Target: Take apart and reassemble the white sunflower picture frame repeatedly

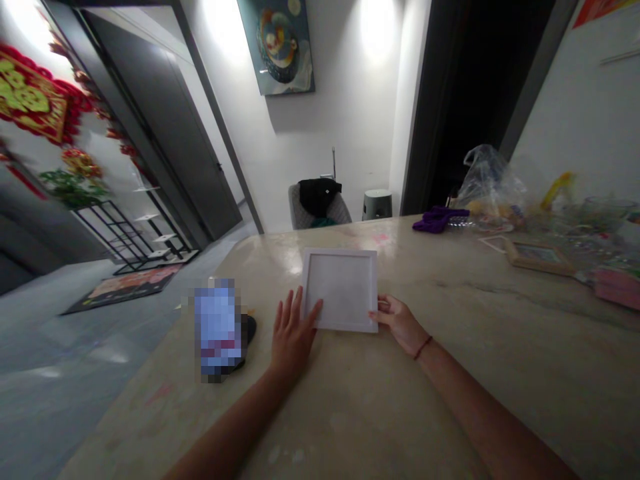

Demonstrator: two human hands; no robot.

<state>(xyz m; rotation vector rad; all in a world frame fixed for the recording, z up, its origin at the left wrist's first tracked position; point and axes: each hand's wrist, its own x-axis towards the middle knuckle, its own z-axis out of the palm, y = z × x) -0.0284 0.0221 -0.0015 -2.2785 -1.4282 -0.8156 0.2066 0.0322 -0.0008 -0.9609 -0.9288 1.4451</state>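
A white, nearly square picture frame [341,288] with a plain pale middle is above the marble-look table [380,400], in the centre of the head view. My right hand [400,323] pinches its lower right edge, thumb on the front and fingers behind. At the lower left corner is my left hand [294,333], fingers spread and stretched out, the thumb lying over the frame's edge. Whether the frame's bottom edge rests on the table I cannot tell.
Left of my left hand stands a phone [219,327], its screen blurred out. Along the right side lie a purple cloth [436,219], a clear plastic bag [490,187], a wooden photo frame [540,257] and a pink item [617,288]. A chair [296,207] stands beyond the far edge.
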